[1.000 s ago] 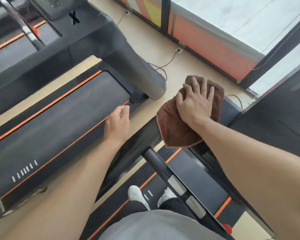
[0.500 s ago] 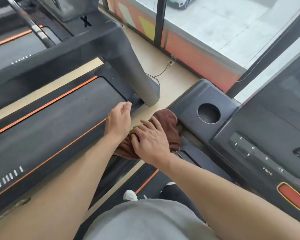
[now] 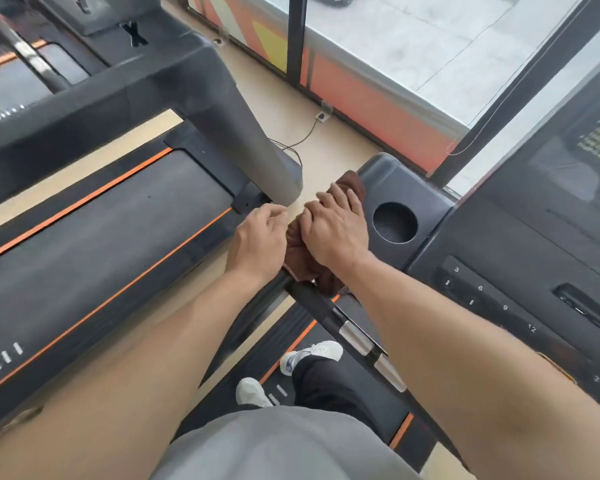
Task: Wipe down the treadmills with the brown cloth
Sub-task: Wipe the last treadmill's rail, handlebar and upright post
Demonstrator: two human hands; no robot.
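Nearest the camera, at the bottom centre of the frame: grey shirt front, dark trouser leg, two white shoes standing on the belt of the near treadmill.

Both forearms run from the lower corners up toward the frame centre, converging.

Left hand: back of hand up, fingers curled downward at the inner end of the handrail. Whether it clasps the rail or the cloth edge cannot be told; fingertips are hidden below the hand.

Right hand: palm down on top of the brown cloth, fingers spread fairly straight and pointing to the upper left, pressing the cloth flat against the rail base rather than clasping it.

Brown cloth: bunched, lying at frame centre where the handrail meets the console corner. Long axis runs from lower left to upper right; one end hangs below the rail near the wrist, the other end shows past the fingertips, touching the console edge.

Just right of the hand: round cup holder in the black console, numbered buttons further right.

Left half of frame: neighbouring treadmill, belt with orange stripes, grey upright post ending just above the hands.

Farthest, top of frame: beige floor with a cable, orange-banded window wall.
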